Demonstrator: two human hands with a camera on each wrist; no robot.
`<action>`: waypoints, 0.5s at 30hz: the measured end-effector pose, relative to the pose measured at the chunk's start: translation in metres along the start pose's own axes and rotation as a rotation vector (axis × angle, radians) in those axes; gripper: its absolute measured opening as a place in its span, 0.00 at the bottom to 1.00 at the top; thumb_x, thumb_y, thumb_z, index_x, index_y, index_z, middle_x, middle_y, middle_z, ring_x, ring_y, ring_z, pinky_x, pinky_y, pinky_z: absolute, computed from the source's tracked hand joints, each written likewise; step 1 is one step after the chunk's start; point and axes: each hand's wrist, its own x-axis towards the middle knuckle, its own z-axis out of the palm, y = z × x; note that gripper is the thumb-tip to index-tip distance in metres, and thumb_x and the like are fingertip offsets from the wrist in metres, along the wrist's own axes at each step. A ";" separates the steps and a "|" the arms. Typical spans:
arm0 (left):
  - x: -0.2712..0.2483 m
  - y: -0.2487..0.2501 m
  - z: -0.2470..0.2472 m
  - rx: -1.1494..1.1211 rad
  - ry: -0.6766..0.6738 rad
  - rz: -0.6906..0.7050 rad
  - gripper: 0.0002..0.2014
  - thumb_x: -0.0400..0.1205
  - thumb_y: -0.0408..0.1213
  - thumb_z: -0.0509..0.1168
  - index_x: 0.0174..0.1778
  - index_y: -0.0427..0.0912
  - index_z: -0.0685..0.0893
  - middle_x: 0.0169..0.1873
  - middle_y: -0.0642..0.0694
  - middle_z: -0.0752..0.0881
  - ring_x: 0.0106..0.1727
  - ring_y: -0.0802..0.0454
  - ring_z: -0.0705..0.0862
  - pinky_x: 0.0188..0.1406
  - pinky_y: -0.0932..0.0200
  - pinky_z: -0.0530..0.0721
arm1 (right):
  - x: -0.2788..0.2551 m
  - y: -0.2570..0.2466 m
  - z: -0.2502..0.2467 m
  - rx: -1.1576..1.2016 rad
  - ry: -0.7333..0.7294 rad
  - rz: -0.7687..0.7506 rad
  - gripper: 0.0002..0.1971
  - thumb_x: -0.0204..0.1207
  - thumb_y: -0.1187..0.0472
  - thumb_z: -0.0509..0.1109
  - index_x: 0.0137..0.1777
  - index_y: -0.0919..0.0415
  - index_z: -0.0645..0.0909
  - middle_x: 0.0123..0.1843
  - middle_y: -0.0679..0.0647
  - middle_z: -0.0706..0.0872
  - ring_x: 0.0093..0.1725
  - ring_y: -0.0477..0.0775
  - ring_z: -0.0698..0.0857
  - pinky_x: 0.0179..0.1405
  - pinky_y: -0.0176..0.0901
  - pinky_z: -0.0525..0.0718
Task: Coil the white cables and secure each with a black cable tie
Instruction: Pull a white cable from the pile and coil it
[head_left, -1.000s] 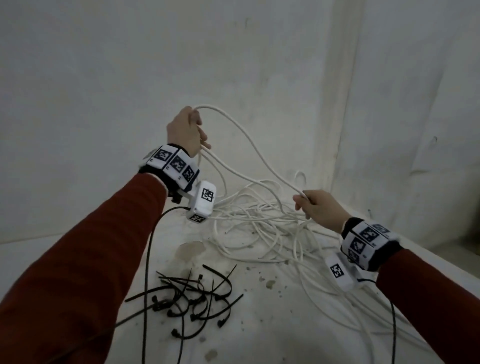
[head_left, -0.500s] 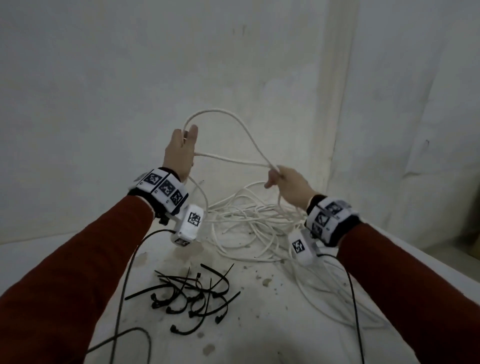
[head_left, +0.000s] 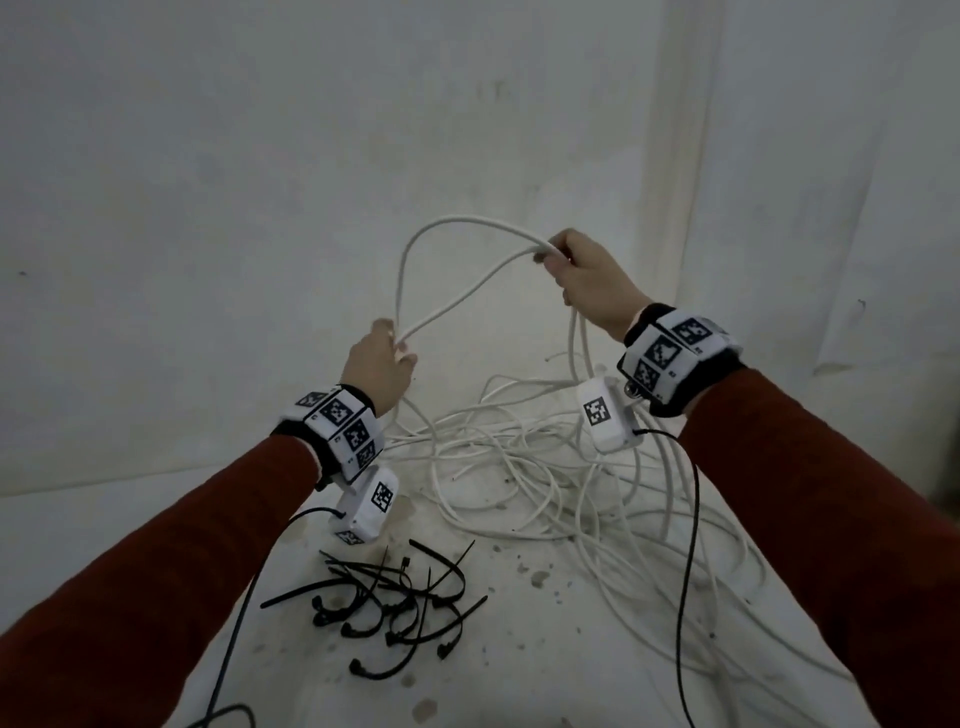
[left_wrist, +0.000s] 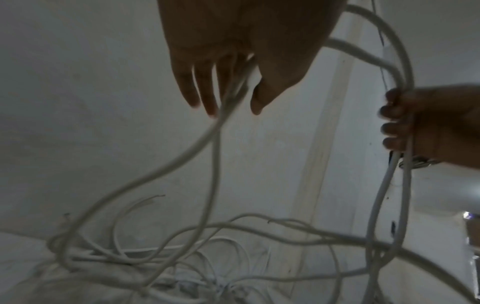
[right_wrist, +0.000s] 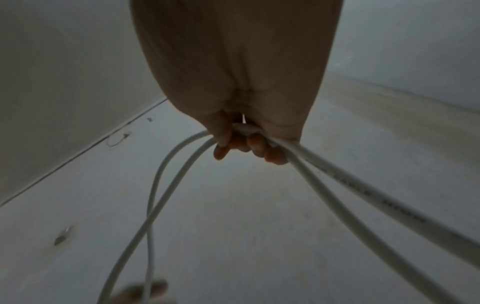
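My right hand (head_left: 560, 262) is raised and grips two strands of a white cable (head_left: 451, 223); the right wrist view shows its fingers (right_wrist: 255, 147) curled round them. The strands arch over to my left hand (head_left: 399, 347), which is lower. In the left wrist view the left hand (left_wrist: 228, 98) has straight, relaxed fingers, and the cable (left_wrist: 207, 148) runs loosely between them and the thumb. The right hand (left_wrist: 405, 123) shows there too, fisted on the strands. The cable drops into a tangled white pile (head_left: 519, 457) on the table. Several black cable ties (head_left: 395, 597) lie near me.
The white table (head_left: 519, 675) is stained and sits in a corner, with walls behind and on the right. Loose cable loops (head_left: 675, 597) spread toward the right edge. Black camera leads (head_left: 685, 571) hang from both wrists.
The right hand rose from the pile, met the left hand, and now holds the cable strands high. The left hand dropped lower and loosened its hold.
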 end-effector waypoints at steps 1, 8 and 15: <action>0.001 0.004 -0.001 -0.016 0.076 0.027 0.33 0.79 0.36 0.69 0.77 0.36 0.62 0.70 0.34 0.73 0.69 0.39 0.75 0.67 0.55 0.71 | -0.003 0.003 0.003 -0.072 -0.034 -0.037 0.08 0.84 0.65 0.60 0.51 0.60 0.81 0.38 0.49 0.75 0.31 0.45 0.73 0.31 0.35 0.72; -0.003 0.068 -0.008 0.641 0.283 0.506 0.54 0.69 0.57 0.73 0.83 0.55 0.44 0.82 0.42 0.55 0.83 0.40 0.49 0.76 0.38 0.42 | -0.025 0.014 0.024 -0.084 -0.127 -0.028 0.07 0.79 0.63 0.71 0.54 0.62 0.88 0.34 0.49 0.84 0.23 0.39 0.83 0.31 0.32 0.82; 0.001 0.093 0.008 0.638 -0.076 0.470 0.08 0.85 0.38 0.54 0.51 0.48 0.79 0.45 0.42 0.82 0.42 0.41 0.80 0.36 0.53 0.71 | -0.056 0.037 0.037 -0.098 -0.093 0.072 0.17 0.71 0.65 0.77 0.59 0.60 0.79 0.41 0.53 0.89 0.39 0.51 0.86 0.41 0.35 0.79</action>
